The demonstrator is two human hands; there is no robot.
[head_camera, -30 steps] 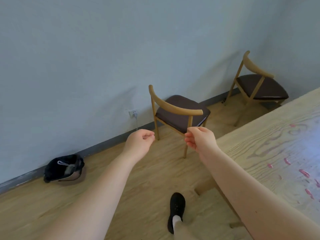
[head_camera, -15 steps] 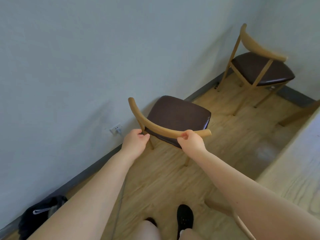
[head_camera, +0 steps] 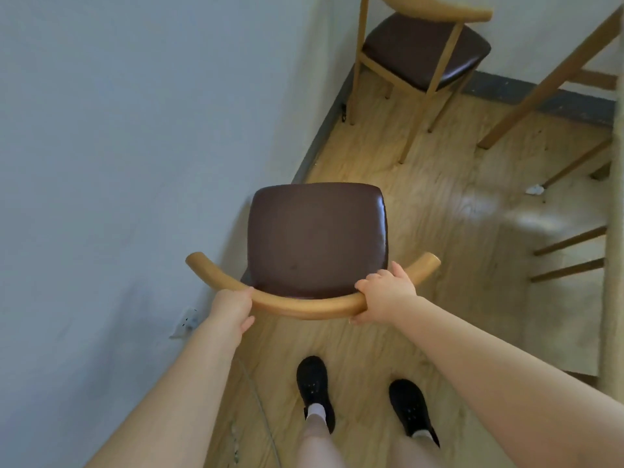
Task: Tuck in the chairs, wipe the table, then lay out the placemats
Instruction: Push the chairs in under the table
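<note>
My left hand point(head_camera: 233, 307) and right hand point(head_camera: 385, 295) are both closed around the curved backrest of the near chair point(head_camera: 317, 241) (its seat faces away from me), standing beside the wall point(head_camera: 118, 130), with a second chair point(head_camera: 422, 49) farther on.

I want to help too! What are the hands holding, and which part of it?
Both hands, left and right, grip the near chair by its curved wooden backrest.

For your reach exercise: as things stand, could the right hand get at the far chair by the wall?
Probably not. The right hand is closed on the near chair's backrest, and that chair stands between the person and the far chair, which looks beyond arm's reach.
</note>
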